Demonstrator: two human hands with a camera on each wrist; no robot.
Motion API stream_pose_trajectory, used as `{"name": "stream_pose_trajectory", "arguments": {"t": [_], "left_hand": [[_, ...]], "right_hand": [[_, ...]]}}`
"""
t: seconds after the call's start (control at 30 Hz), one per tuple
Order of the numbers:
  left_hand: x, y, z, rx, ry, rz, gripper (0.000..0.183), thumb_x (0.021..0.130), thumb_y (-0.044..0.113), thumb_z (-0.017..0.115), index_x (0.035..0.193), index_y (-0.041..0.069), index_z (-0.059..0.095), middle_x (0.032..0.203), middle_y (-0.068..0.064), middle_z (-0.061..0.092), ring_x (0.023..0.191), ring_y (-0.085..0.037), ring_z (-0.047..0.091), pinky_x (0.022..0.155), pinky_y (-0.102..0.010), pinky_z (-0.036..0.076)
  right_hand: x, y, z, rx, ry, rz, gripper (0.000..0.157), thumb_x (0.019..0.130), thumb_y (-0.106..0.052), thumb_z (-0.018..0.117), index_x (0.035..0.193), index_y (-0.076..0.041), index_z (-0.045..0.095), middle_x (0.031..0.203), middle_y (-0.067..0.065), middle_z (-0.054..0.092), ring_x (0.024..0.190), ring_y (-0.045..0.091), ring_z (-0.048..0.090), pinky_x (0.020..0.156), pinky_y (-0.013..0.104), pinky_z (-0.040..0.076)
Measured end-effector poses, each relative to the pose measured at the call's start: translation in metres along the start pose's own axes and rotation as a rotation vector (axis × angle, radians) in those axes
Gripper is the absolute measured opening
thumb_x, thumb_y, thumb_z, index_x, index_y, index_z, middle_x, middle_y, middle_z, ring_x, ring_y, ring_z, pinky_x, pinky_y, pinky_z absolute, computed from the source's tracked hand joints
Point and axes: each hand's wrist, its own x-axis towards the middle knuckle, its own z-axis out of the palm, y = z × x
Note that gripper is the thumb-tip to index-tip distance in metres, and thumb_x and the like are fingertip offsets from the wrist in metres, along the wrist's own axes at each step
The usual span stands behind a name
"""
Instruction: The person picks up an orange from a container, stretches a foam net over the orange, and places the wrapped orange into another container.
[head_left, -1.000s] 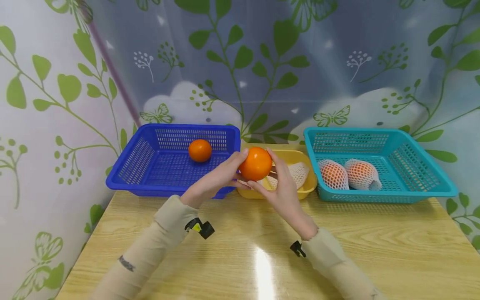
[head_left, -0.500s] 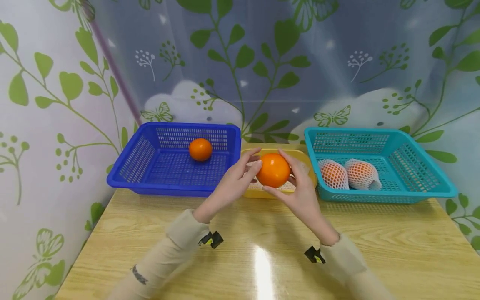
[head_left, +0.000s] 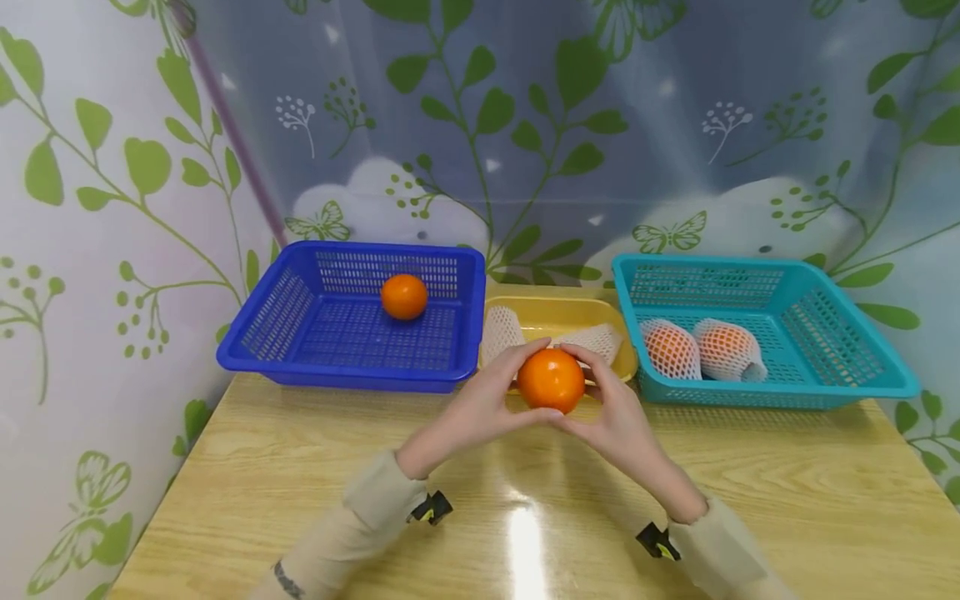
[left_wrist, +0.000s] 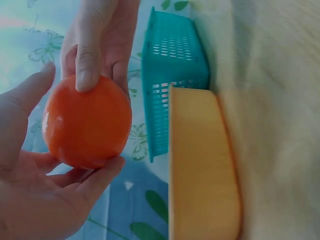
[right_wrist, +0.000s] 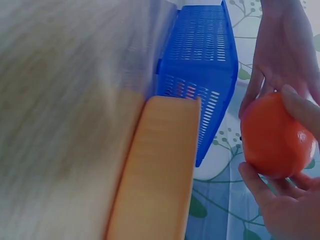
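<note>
Both hands hold a shiny orange [head_left: 551, 381] between them, in front of the yellow basket [head_left: 558, 310]. My left hand [head_left: 476, 408] curls round its left side and my right hand [head_left: 618, 417] round its right, with the thumbs meeting at the near side. In the left wrist view the right thumb presses on the orange [left_wrist: 87, 122], and the left fingers [left_wrist: 102, 182] lie along its underside. The right wrist view shows the orange [right_wrist: 275, 137] cupped from both sides. White foam nets [head_left: 501, 332] lie in the yellow basket.
A blue basket [head_left: 352, 375] at left holds a second, bare orange [head_left: 404, 297]. At right, a teal basket [head_left: 780, 396] has two fruits in foam nets [head_left: 670, 348]. A patterned curtain [head_left: 420, 125] hangs behind the wooden table [head_left: 300, 450].
The hands have carried the orange right and then nearer the body, uncovering more of the yellow basket and its nets. The left hand has closed more around the fruit, its thumb now at the near side.
</note>
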Motion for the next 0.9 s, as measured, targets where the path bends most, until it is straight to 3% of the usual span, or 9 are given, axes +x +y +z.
{"name": "stream_pose_trajectory", "arguments": {"t": [0.1, 0.17, 0.43, 0.73, 0.9], "left_hand": [[-0.004, -0.005, 0.006, 0.028, -0.004, -0.025, 0.084, 0.088, 0.037, 0.079, 0.157, 0.013, 0.036, 0.157, -0.009, 0.047, 0.135, -0.026, 0.057, 0.109, -0.041, 0.053], [-0.005, -0.009, 0.009, 0.020, -0.010, -0.042, 0.082, 0.089, 0.036, 0.079, 0.156, 0.011, 0.037, 0.157, -0.011, 0.047, 0.134, -0.027, 0.058, 0.108, -0.039, 0.053], [-0.013, -0.025, 0.020, -0.029, -0.080, -0.090, 0.077, 0.092, 0.033, 0.076, 0.154, 0.008, 0.039, 0.154, -0.014, 0.049, 0.129, -0.029, 0.063, 0.101, -0.034, 0.057], [-0.022, -0.043, 0.030, -0.004, -0.144, -0.118, 0.070, 0.091, 0.038, 0.077, 0.149, 0.015, 0.046, 0.141, -0.007, 0.062, 0.120, -0.020, 0.064, 0.102, -0.035, 0.055], [-0.025, -0.049, 0.035, 0.026, -0.159, -0.131, 0.071, 0.091, 0.042, 0.075, 0.149, 0.015, 0.045, 0.142, -0.005, 0.061, 0.122, -0.020, 0.062, 0.105, -0.040, 0.053]], "right_hand": [[-0.004, 0.004, 0.001, 0.016, -0.042, 0.008, 0.085, 0.075, -0.005, 0.089, 0.147, -0.006, 0.044, 0.147, 0.017, 0.054, 0.123, 0.037, 0.062, 0.094, 0.043, 0.060], [-0.007, 0.007, 0.002, 0.030, -0.073, 0.017, 0.084, 0.075, -0.004, 0.089, 0.147, -0.006, 0.044, 0.147, 0.018, 0.053, 0.123, 0.038, 0.062, 0.095, 0.046, 0.059], [-0.017, 0.015, 0.007, 0.013, -0.208, 0.057, 0.083, 0.080, -0.014, 0.087, 0.149, -0.007, 0.042, 0.149, 0.020, 0.050, 0.124, 0.038, 0.062, 0.097, 0.044, 0.058], [-0.026, 0.025, 0.014, -0.039, -0.297, 0.004, 0.081, 0.081, -0.016, 0.085, 0.149, -0.003, 0.043, 0.146, 0.023, 0.053, 0.118, 0.038, 0.066, 0.093, 0.043, 0.060], [-0.029, 0.028, 0.016, -0.092, -0.321, -0.037, 0.081, 0.081, -0.016, 0.085, 0.148, 0.002, 0.044, 0.146, 0.023, 0.055, 0.118, 0.035, 0.066, 0.094, 0.041, 0.060]]}}
